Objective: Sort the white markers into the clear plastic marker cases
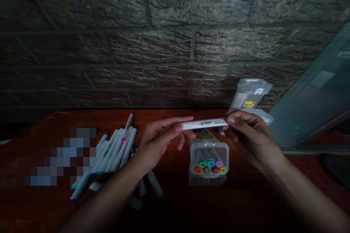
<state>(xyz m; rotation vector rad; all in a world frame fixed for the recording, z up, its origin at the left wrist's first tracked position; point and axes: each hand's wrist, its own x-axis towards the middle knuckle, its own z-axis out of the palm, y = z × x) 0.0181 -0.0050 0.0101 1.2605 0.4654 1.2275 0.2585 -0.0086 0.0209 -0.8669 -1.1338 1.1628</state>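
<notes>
Crosswise in the head view, a slim white marker with black print (pixel 205 123) spans left to right between the left hand (pixel 160 134) and right hand (pixel 253 131), above a clear plastic case (pixel 208 181) lying near-to-far on the reddish-brown wooden counter (pixel 73 118). The left hand, seemingly nearer the case, pinches the marker's left end, spare fingers loosely spread; the right hand pinches its right end, fingers curled.

Left hand (pixel 157 138) and right hand (pixel 251 129) raised level, each in thumb-and-finger pinch (left lower fingers (pixel 181 141) spread). Forearms (pixel 306 185) converge from below.
</notes>
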